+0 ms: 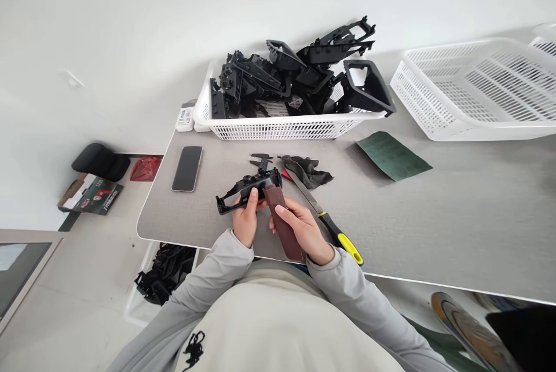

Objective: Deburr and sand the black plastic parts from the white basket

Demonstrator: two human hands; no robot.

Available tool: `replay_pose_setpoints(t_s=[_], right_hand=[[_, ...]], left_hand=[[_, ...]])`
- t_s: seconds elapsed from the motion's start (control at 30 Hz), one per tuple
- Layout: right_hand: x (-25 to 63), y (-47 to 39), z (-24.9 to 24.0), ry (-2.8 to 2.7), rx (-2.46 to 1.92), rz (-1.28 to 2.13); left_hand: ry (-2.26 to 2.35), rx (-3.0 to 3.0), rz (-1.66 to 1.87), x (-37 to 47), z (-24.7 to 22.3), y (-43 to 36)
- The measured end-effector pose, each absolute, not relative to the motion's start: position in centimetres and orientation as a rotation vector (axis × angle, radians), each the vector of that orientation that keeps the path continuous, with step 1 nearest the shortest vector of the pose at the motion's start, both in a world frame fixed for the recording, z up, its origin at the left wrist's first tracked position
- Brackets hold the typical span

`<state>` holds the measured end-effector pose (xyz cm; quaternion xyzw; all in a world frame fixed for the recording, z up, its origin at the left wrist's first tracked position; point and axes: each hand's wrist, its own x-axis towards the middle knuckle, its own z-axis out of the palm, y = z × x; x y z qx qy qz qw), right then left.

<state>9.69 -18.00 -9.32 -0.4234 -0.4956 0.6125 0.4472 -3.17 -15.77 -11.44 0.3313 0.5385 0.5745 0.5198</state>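
My left hand [246,221] grips a black plastic frame part [234,196], its thumb lying over the front face. In my right hand [303,227] is a brown strip of sandpaper [284,224], whose upper end lies against the right end of the part. Just beyond the part, a black caliper [262,161] rests on the table. A file [341,237] with a yellow and black handle lies slanted beside my right hand. Its blade runs up toward a dark crumpled cloth [307,171].
A white basket [278,128] at the back holds several black plastic parts. Another white basket [456,128] stands right of it. A green sheet [393,156] and a phone [187,168] lie on the table [456,215]. On the floor, left, is another bin of black parts [165,270].
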Motion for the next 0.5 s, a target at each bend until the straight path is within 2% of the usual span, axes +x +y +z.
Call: replay_pose_setpoints(t_s=[0.17, 0.5], right_hand=[[9.6, -17.9, -9.9, -1.553, -1.176, 0.919], [8.7, -18.2, -10.2, -1.62, -1.223, 0.84]], left_hand=[[1.224, 0.758, 1.395, -2.9, -11.1, -15.8], [1.296, 0.959, 1.356, -3.4, -10.9, -16.1]])
